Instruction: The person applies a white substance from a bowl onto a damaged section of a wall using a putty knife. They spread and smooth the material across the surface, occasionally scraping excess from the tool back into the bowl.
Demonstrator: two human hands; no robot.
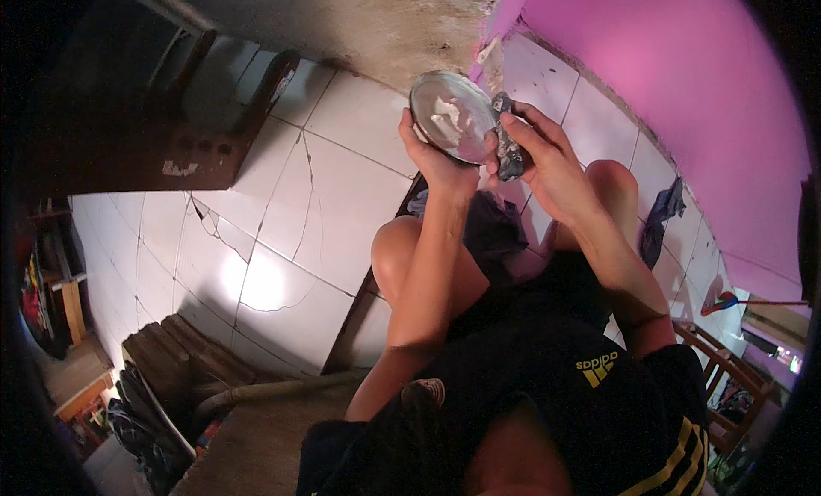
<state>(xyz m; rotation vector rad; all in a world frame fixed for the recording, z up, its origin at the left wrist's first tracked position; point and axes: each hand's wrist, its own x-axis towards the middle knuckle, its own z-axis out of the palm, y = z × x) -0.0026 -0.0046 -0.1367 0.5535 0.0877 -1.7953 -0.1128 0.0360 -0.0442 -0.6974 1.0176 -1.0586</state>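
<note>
My left hand [430, 161] cradles a round, shallow metal dish [425, 130] from below, its fingers wrapped around the near left side. Inside the dish lies a smear of white paste [446, 115], and the dish is tilted so that its inside faces up. Close against the dish's right rim, my right hand [549, 158] grips a dark grey, lumpy, elongated piece [510, 162] with whitish smears on it. Its exact kind is not clear. Thumb and fingers close around it from the right. Both hands are above my bent knees.
A pink wall [650, 60] meets a stained, bare wall [368, 26] just beyond the dish. Cracked white tiles [342, 205] cover the floor. Dark wooden furniture [205, 167] stands at the left. Dark cloth [496, 227] lies between my legs, another cloth [664, 214] by the pink wall.
</note>
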